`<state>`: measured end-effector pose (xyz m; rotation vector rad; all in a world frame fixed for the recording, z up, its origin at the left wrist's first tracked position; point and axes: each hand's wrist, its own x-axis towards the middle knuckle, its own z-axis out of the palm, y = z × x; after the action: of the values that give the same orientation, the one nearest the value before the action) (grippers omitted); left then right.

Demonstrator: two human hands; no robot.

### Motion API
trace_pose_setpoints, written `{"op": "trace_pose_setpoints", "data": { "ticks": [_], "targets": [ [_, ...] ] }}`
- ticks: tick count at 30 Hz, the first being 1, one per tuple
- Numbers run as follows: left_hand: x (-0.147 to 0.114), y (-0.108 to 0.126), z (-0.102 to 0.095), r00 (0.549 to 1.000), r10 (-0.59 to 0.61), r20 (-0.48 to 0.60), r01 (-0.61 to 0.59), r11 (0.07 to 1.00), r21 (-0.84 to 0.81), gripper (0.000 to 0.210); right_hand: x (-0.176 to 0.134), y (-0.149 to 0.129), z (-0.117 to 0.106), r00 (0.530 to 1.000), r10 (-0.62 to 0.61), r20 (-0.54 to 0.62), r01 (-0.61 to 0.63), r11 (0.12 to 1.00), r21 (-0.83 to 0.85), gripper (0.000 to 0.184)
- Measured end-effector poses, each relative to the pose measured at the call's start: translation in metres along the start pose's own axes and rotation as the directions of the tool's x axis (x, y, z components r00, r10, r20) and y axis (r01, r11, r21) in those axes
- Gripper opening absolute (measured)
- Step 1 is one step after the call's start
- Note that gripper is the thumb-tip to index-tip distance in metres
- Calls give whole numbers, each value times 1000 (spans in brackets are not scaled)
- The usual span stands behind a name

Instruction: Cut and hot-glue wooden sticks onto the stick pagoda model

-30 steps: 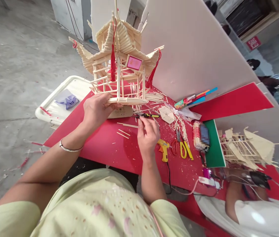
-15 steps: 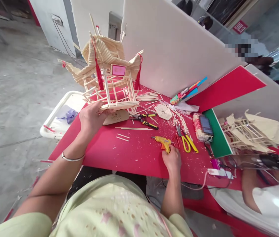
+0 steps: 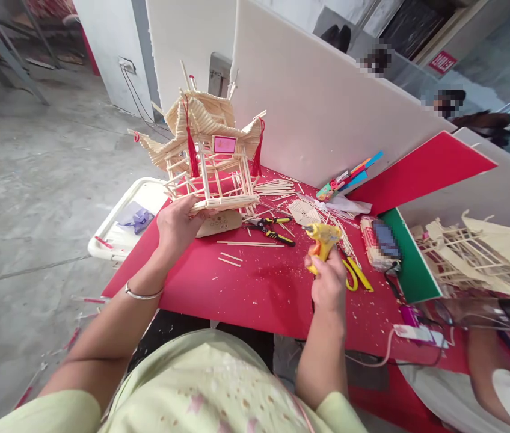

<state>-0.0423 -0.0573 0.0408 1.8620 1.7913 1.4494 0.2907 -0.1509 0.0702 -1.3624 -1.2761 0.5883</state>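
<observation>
My left hand [image 3: 178, 225] grips the lower edge of a pagoda model [image 3: 219, 195] built from thin wooden sticks, with red tassels at its roof corners and a pink plaque on its front. The model is held up over the left part of the red table [image 3: 255, 294]. A yellow glue gun [image 3: 326, 236] is in my right hand [image 3: 328, 279], raised above the table with its nozzle toward the left. Below the model are pliers [image 3: 270, 230] with black and yellow handles and several loose sticks [image 3: 250, 243]. Yellow-handled scissors or pliers [image 3: 358, 273] lie partly hidden behind my right hand.
A hexagonal stick panel [image 3: 304, 211] and a pile of sticks [image 3: 276, 187] lie toward the white partition [image 3: 300, 90]. A green board [image 3: 411, 258] stands at right, with another stick model [image 3: 471, 249] and a co-worker's arm [image 3: 485, 373] beyond. A white power strip [image 3: 420, 334] sits near the front edge.
My right hand has lifted the glue gun off the table surface. My left hand still holds the pagoda model; the whole view has shifted slightly.
</observation>
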Motion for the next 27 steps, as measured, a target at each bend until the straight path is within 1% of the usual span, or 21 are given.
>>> {"op": "trace_pose_setpoints", "data": {
  "ticks": [1, 2, 3, 4, 6, 7, 9, 11, 13, 19, 24, 27],
  "targets": [
    [0, 0, 0, 1000, 5, 1, -5, 1000, -1, 25, 5, -14, 13, 997, -74, -15, 72, 993, -97, 39],
    [0, -1, 1, 1000, 9, 1, -9, 1000, 0, 25, 10, -27, 27, 988, -145, -59, 129, 968, -214, 40],
    [0, -2, 1, 1000, 12, 1, -12, 1000, 1, 25, 15, -37, 40, 972, -218, -89, 177, 925, -335, 42],
    [-1, -3, 2, 1000, 13, 2, -13, 1000, 2, 25, 19, -44, 53, 942, -312, -122, 230, 867, -442, 44],
    [-1, -4, 3, 1000, 15, 3, -15, 1000, 3, 24, 25, -53, 73, 869, -479, -123, 315, 727, -610, 41],
    [-1, -4, 3, 1000, 13, 2, -13, 1000, 4, 23, 28, -54, 81, 833, -544, -103, 348, 660, -665, 37],
    [0, -3, 3, 1000, 3, 2, -3, 1000, 14, 23, 32, -55, 91, 784, -619, -46, 394, 554, -734, 28],
    [0, -2, 2, 1000, -8, 7, 8, 999, 32, 23, 35, -53, 96, 761, -648, -3, 415, 490, -766, 25],
    [0, -1, 1, 1000, -5, 12, 5, 999, 41, 22, 36, -52, 98, 755, -655, 22, 420, 458, -783, 25],
    [0, -1, 0, 1000, 0, 10, -1, 998, 70, 28, 39, -50, 101, 766, -642, 45, 411, 434, -802, 28],
    [0, -1, 0, 1000, 11, 7, -12, 999, 44, 30, 40, -48, 102, 750, -659, 66, 431, 410, -804, 26],
    [0, -2, 0, 1000, 25, -3, -25, 999, 34, 28, 40, -48, 103, 754, -654, 67, 431, 415, -801, 26]
  ]
}}
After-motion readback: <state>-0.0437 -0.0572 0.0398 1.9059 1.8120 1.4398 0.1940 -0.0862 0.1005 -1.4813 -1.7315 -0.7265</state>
